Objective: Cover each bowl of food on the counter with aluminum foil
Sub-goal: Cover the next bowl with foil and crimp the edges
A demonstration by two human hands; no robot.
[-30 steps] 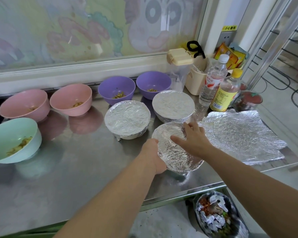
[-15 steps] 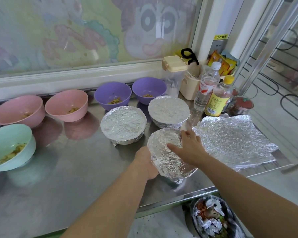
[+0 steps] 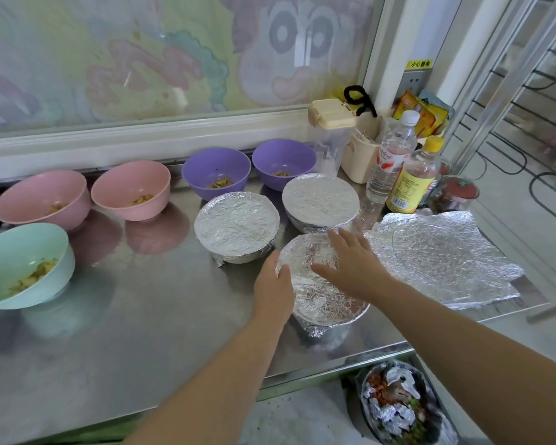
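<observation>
Here, round, crinkly foil-covered bowl [image 3: 318,300].

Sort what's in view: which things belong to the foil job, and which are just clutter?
Job: nearest foil-covered bowl, gripped by left hand, right hand flat on top; two other covered bowls; foil sheets; uncovered pink bowls, purple bowls, mint bowl.

Clutter: water bottle, yellow-capped bottle, beige container, red-lidded jar, scrap bin below.

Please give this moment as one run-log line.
step: sealing near foil-covered bowl; left hand: grips its rim; right hand: flat on top; uncovered: five bowls
</observation>
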